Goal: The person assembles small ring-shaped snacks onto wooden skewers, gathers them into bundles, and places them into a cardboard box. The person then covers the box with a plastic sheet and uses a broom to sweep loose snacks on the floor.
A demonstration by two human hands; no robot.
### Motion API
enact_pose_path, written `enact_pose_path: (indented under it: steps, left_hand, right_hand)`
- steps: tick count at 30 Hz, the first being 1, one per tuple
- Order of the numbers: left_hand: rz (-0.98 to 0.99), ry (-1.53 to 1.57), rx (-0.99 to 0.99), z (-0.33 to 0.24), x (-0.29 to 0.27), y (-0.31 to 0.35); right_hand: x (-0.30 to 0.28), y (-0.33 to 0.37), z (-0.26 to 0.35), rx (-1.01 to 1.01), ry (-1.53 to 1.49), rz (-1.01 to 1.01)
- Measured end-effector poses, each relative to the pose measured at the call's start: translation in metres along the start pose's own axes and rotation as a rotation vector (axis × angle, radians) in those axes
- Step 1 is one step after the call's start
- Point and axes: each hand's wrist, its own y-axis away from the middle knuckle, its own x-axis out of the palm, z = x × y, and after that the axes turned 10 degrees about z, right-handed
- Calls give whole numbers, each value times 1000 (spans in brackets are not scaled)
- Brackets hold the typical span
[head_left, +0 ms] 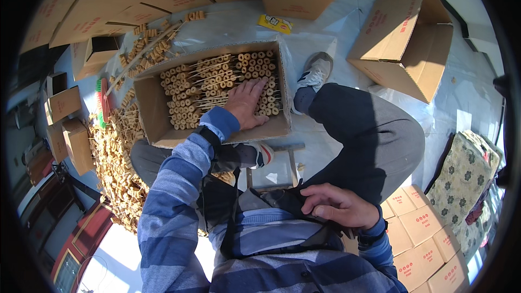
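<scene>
A cardboard box (pixel 211 142) stands between my legs, filled with rows of tan, hollow rolls threaded on thin sticks. My left hand (pixel 248 103) lies flat over these skewers of rolls (pixel 182 97), palm down at the near right part of the box, fingers stretched toward the far side. Most of the rolls lie with their round ends up; in the middle, sticks point sideways. My right hand (pixel 342 206) rests over my lap by a dark pouch or strap, its fingers loosely bent and the thumb apart, with nothing visible in it.
A large heap of loose skewers (pixel 116 157) spreads on the floor at the left. Open cardboard boxes (pixel 388 38) stand at the far right and far middle. A yellow packet (pixel 275 23) lies beyond the box. Closed cartons (pixel 420 228) are stacked near right, beside patterned cloth (pixel 461 179).
</scene>
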Motion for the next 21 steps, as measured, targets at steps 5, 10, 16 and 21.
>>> enact_pose_path:
  steps: [5,10,16,21]
  left_hand:
    - [3,34,-77,-2,-4,3]
    - [-7,-56,-19,-4,-2,-4]
    - [-14,-105,51,10,-11,0]
    - [1,-157,40,6,-18,2]
  right_hand:
    - [1,-3,1,11,5,4]
    - [3,-7,0,13,53,-12]
    - [6,-8,-1,16,76,-30]
    - [8,-10,-1,26,94,-47]
